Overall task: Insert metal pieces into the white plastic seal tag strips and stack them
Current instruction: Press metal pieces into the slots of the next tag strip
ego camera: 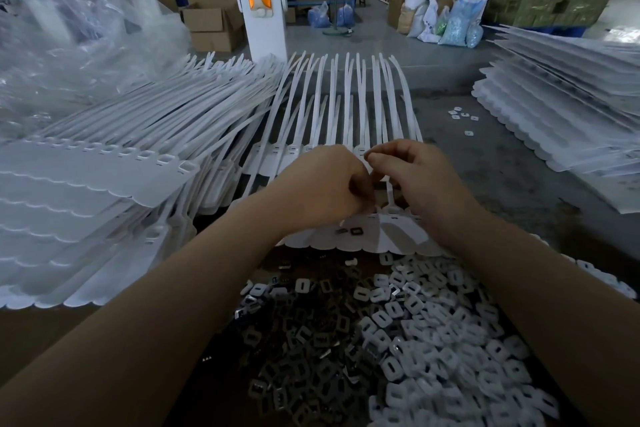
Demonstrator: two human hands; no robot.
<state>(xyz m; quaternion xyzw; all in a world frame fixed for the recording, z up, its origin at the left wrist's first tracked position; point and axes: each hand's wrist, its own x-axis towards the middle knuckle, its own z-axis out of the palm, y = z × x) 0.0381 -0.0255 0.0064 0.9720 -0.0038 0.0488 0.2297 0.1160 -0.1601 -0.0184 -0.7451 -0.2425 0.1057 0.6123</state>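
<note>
Head: flat white ribbed strips (346, 107), perhaps plastic.

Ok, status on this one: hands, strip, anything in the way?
Left hand curled, right hand pinching, contents unseen. Both over seal tag strip. Nothing blocking.

Strips (346, 104) white matt plastic; pieces (298, 350) dark metal.

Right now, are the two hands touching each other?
Cannot tell. In the head view the left hand and right hand meet closely over the white strip sheet, but shadow hides any contact or gap between them.
</note>
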